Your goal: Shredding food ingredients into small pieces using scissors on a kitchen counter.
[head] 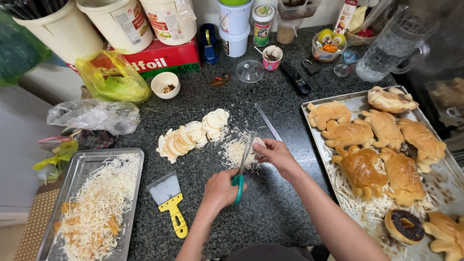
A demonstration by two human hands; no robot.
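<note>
My left hand (220,189) grips green-handled scissors (243,166), blades pointing up toward a thin pale round slice (258,142) pinched in my right hand (273,153). Under the blades lies a small heap of pale shreds (235,151) on the dark speckled counter. To the left of it sits a row of overlapping pale round slices (191,136). A long thin metal blade (267,121) lies on the counter just above my right hand.
A metal tray (82,169) with pale shreds sits at lower left, a yellow-handled scraper (168,201) beside it. A baking tray (447,181) at right holds golden shaped buns and a chocolate doughnut (404,224). Tubs, bags, a small bowl (165,84) and a glass pitcher (394,46) line the back.
</note>
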